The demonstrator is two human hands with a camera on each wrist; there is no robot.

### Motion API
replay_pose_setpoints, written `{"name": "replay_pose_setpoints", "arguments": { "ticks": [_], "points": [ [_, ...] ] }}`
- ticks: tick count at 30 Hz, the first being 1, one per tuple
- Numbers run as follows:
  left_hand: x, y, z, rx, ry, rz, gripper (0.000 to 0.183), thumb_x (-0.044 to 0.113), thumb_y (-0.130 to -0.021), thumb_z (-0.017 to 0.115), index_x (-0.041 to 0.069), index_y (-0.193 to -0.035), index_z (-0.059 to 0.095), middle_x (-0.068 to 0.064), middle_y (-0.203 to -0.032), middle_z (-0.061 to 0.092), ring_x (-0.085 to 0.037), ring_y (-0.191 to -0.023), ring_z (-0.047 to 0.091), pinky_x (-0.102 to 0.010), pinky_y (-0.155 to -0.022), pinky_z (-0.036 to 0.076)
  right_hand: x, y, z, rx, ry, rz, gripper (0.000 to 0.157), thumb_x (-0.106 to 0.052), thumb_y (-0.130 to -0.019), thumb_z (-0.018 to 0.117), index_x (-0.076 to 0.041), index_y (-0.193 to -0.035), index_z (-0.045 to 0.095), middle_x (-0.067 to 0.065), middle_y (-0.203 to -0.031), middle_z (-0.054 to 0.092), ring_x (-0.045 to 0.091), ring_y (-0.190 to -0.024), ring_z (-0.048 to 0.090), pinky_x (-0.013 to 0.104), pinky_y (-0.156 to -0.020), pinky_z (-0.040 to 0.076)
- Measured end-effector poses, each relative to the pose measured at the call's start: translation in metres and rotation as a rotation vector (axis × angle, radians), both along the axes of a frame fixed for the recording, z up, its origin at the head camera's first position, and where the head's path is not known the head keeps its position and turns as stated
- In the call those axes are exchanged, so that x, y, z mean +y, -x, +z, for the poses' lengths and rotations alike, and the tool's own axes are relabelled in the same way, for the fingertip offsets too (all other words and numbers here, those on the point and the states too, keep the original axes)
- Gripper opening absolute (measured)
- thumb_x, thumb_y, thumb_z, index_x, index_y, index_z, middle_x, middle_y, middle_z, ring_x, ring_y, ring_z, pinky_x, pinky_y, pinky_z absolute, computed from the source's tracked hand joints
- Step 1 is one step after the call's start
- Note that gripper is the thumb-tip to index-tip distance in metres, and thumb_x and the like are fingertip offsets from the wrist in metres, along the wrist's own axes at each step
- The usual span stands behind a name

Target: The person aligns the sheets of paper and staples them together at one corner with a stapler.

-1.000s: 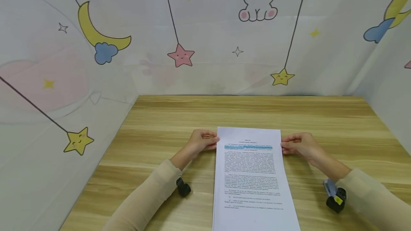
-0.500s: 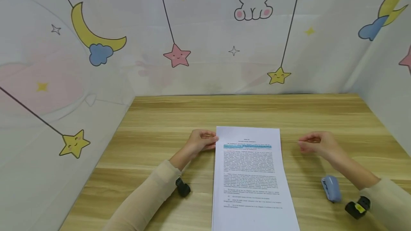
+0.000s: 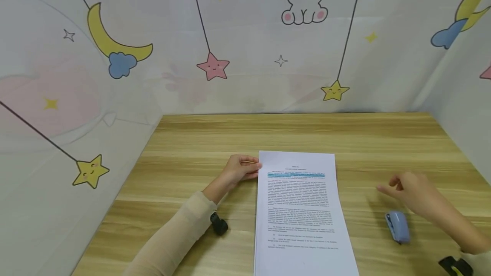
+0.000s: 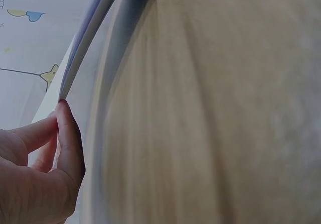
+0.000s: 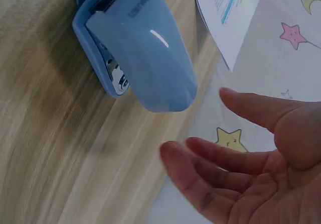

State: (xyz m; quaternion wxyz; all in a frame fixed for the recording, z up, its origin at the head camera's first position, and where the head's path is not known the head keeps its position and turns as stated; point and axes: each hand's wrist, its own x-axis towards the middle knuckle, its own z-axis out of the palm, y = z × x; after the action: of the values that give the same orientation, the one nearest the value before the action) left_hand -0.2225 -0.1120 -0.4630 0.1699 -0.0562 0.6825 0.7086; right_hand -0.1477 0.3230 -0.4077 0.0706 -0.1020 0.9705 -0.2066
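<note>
A stack of printed paper (image 3: pixel 301 208) with a blue highlighted line stands tilted above the table. My left hand (image 3: pixel 242 168) pinches its upper left edge between thumb and fingers; in the left wrist view the paper's edge (image 4: pixel 83 48) rises from those fingertips. My right hand (image 3: pixel 410 191) is in the air with fingers loosely bent, holding nothing. Just below it in the head view, a small blue stapler (image 3: pixel 398 227) rests on the table. In the right wrist view the stapler (image 5: pixel 150 48) is close to the spread thumb and fingers, apart from them.
The wood-grain table (image 3: pixel 207 139) reaches back to a white curtain (image 3: pixel 245 93) printed with stars, a moon and a rabbit. A black wrist camera (image 3: pixel 219 224) sits at the left sleeve; another (image 3: pixel 455 266) is at the lower right.
My right hand has let go of the paper's right edge and moved right and toward me, beside the stapler, uncovering it. The left hand keeps its place on the paper.
</note>
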Motion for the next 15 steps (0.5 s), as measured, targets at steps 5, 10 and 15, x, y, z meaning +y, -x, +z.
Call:
{"name": "replay_pose_setpoints", "arguments": {
  "ticks": [5, 10, 15],
  "points": [
    [0.0, 0.0, 0.0, -0.01, -0.009, 0.003, 0.021, -0.005, -0.091, 0.069, -0.012, -0.11, 0.065, -0.01, -0.084, 0.07, -0.014, -0.071, 0.068, -0.026, -0.069, 0.061, -0.001, -0.017, 0.002, -0.087, -0.068, -0.019, 0.062, -0.046, -0.096, 0.063, 0.014, -0.084, 0.061, 0.018, -0.075, 0.063, 0.024, -0.063, 0.059, 0.043, -0.059, 0.055],
    [-0.002, 0.0, 0.002, -0.013, -0.01, 0.002, 0.021, -0.004, -0.091, 0.069, -0.012, -0.11, 0.065, -0.009, -0.084, 0.07, -0.013, -0.071, 0.068, -0.025, -0.069, 0.061, -0.009, -0.032, -0.004, -0.079, -0.073, -0.049, 0.054, -0.048, -0.092, 0.068, -0.007, -0.064, 0.045, -0.002, -0.059, 0.038, 0.012, -0.052, 0.034, 0.026, -0.048, 0.034],
    [-0.004, 0.001, 0.002, -0.011, -0.013, -0.005, 0.022, -0.003, -0.091, 0.069, -0.012, -0.111, 0.065, -0.01, -0.084, 0.07, -0.014, -0.071, 0.069, -0.026, -0.071, 0.061, -0.009, -0.034, -0.007, -0.092, -0.091, 0.0, 0.051, -0.039, -0.089, 0.075, 0.007, -0.076, 0.058, 0.004, -0.069, 0.055, 0.016, -0.059, 0.046, 0.031, -0.053, 0.046]
  ]
}}
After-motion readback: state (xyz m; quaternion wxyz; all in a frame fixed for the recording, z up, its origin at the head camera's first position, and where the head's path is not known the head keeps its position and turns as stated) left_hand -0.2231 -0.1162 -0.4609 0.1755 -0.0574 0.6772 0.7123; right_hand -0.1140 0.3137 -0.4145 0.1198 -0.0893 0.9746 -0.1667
